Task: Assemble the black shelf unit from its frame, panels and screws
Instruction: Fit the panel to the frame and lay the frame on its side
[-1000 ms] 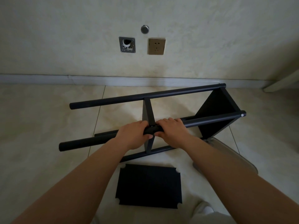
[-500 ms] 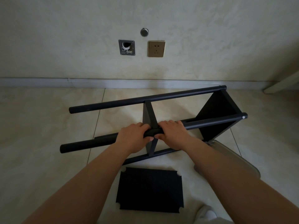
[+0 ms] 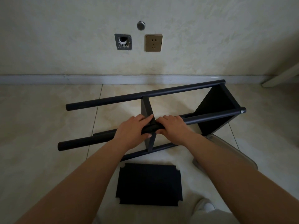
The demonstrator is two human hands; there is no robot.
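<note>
The shelf frame (image 3: 161, 110), lying on its side on the floor (image 3: 40, 118), is gripped at the near pole (image 3: 210, 116) by the left hand (image 3: 132, 131) and right hand (image 3: 174, 126) beside the middle panel (image 3: 148, 110); it is judged stiff, light and smooth, best held at such joints.

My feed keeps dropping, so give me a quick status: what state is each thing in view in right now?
Shelf frame: on its side on the floor.
Middle panel: seated between the poles.
End panel: fitted at the right end.
Loose panel: flat on the floor, not fitted.
Left hand: grips the near upper pole at the middle panel.
Right hand: grips the same pole.
Wall socket: nothing plugged in.
</note>
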